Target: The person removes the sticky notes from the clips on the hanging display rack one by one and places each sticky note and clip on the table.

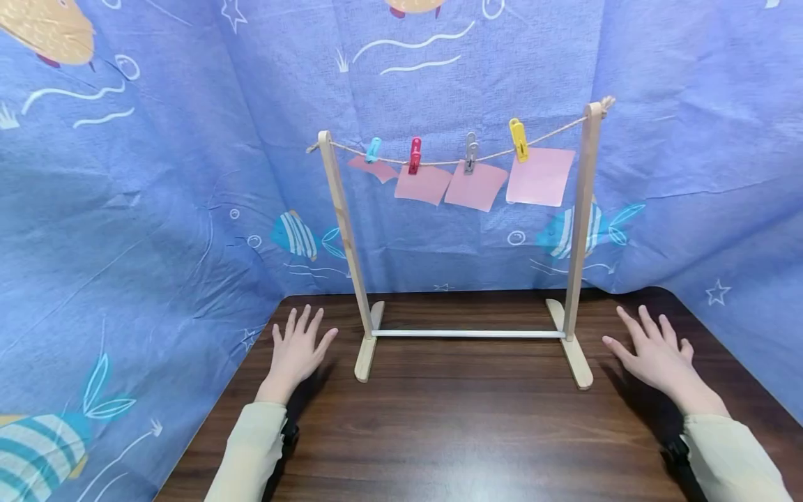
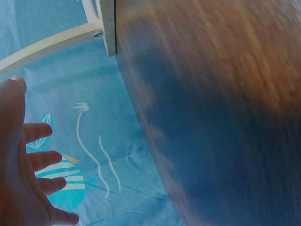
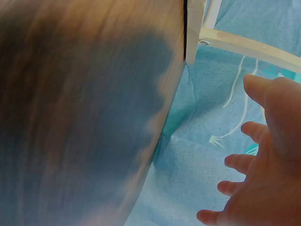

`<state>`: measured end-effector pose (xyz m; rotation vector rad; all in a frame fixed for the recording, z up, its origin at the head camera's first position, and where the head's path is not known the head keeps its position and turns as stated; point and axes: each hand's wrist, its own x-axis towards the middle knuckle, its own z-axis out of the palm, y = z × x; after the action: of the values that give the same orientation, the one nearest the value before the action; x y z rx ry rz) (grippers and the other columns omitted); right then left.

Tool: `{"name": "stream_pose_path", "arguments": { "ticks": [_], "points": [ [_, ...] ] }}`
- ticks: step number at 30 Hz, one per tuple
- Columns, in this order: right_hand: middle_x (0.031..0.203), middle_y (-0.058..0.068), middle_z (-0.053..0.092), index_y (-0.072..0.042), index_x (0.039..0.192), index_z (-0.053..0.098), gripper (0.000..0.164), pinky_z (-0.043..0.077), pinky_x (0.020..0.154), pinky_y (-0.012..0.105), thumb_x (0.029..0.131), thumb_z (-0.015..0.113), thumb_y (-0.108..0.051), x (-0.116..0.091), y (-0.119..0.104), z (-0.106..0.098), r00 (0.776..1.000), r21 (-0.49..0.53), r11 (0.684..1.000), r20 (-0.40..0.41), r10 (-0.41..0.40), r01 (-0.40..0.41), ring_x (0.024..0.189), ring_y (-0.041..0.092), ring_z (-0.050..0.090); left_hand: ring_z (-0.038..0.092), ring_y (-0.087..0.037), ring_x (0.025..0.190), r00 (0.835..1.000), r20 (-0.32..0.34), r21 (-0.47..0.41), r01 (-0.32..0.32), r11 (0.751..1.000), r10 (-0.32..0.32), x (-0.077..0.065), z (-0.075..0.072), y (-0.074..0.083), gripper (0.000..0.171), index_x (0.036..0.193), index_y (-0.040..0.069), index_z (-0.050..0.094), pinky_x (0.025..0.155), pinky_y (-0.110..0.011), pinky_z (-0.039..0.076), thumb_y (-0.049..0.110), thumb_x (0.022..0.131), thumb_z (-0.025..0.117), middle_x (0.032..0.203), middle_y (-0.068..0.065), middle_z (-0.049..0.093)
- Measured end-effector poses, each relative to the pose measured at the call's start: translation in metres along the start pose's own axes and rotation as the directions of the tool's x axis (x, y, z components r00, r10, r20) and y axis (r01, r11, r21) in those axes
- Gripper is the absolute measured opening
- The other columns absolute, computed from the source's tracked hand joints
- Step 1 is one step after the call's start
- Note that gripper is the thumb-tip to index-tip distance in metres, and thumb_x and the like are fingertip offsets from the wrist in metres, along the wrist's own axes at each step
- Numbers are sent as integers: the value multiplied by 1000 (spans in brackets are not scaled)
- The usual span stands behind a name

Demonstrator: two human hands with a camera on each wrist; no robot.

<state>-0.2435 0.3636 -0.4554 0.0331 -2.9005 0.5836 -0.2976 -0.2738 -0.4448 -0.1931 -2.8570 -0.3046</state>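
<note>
Brown wood-grained table (image 1: 452, 432) under two spread hands (image 1: 295, 357) (image 1: 660, 362), blue fish-print cloth (image 1: 169, 230) behind a wooden rack (image 1: 581, 223).

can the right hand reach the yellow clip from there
Probably yes: the right hand holds nothing and nothing covers the yellow clip, though reaching may mean passing around the right post.
</note>
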Motion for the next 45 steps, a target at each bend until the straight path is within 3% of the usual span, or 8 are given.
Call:
{"name": "stream_pose_path", "arguments": {
  "ticks": [10, 21, 24, 28, 31, 34, 39, 45],
  "points": [
    [137, 42, 45, 6, 145, 42, 57, 36, 85, 77, 105, 54, -33, 14, -8, -4, 976, 62, 987, -166, -139, 151, 120, 63, 42, 47, -43, 133, 980, -189, -144, -93, 985, 65, 4, -18, 12, 58, 144, 5, 53, 103, -62, 44, 46, 104, 53, 148, -20, 50],
    [125, 31, 61, 2, 139, 54, 47, 43, 84, 65, 103, 57, -28, 13, -43, -34, 942, 147, 968, -298, -153, 203, 106, 52, 58, 61, -37, 117, 932, -351, -297, -200, 934, 88, 10, -61, 39, 44, 136, 7, 62, 96, -56, 50, 36, 103, 59, 129, -18, 64],
    [117, 25, 68, -1, 137, 58, 42, 45, 80, 51, 102, 60, -24, 13, -56, -44, 916, 139, 963, -364, -167, 231, 95, 40, 64, 65, -33, 107, 917, -386, -330, -243, 912, 104, 12, -72, 46, 38, 132, 7, 65, 88, -52, 52, 31, 103, 60, 121, -16, 68],
    [115, 20, 71, -7, 135, 62, 38, 42, 75, 28, 101, 62, -22, 13, -74, -56, 884, 150, 953, -433, -175, 262, 90, -6, 57, 67, -28, 101, 899, -423, -388, -295, 873, 116, 14, -87, 57, 34, 129, 6, 67, 83, -47, 55, 26, 103, 61, 118, -13, 70],
    [120, 19, 69, -10, 136, 63, 37, 40, 72, 19, 101, 62, -23, 13, -88, -66, 868, 170, 943, -463, -180, 287, 91, -15, 52, 67, -28, 104, 890, -441, -430, -321, 844, 114, 13, -101, 65, 33, 129, 6, 67, 86, -46, 57, 25, 103, 61, 120, -12, 70],
    [125, 18, 67, -10, 135, 64, 36, 39, 73, 14, 101, 63, -20, 14, -105, -76, 828, 170, 924, -520, -211, 343, 94, -13, 53, 67, -27, 106, 883, -457, -456, -338, 823, 109, 11, -113, 69, 33, 130, 7, 67, 88, -47, 57, 25, 103, 61, 121, -11, 70],
    [120, 16, 68, -8, 128, 68, 30, 38, 72, 1, 99, 64, -14, 15, -136, -95, 716, 151, 880, -650, -255, 450, 95, -23, 46, 66, -21, 107, 885, -456, -529, -353, 771, 92, 10, -125, 77, 31, 130, 12, 68, 87, -41, 57, 26, 103, 61, 122, -6, 71],
    [112, 14, 71, -6, 123, 71, 27, 38, 66, 5, 97, 65, -7, 25, -179, -112, 603, 129, 826, -745, -284, 548, 101, -15, 53, 65, -23, 115, 919, -382, -705, -354, 614, 92, 20, -127, 93, 33, 132, 7, 65, 89, -21, 53, 22, 103, 62, 126, -11, 69]
  ]
}}
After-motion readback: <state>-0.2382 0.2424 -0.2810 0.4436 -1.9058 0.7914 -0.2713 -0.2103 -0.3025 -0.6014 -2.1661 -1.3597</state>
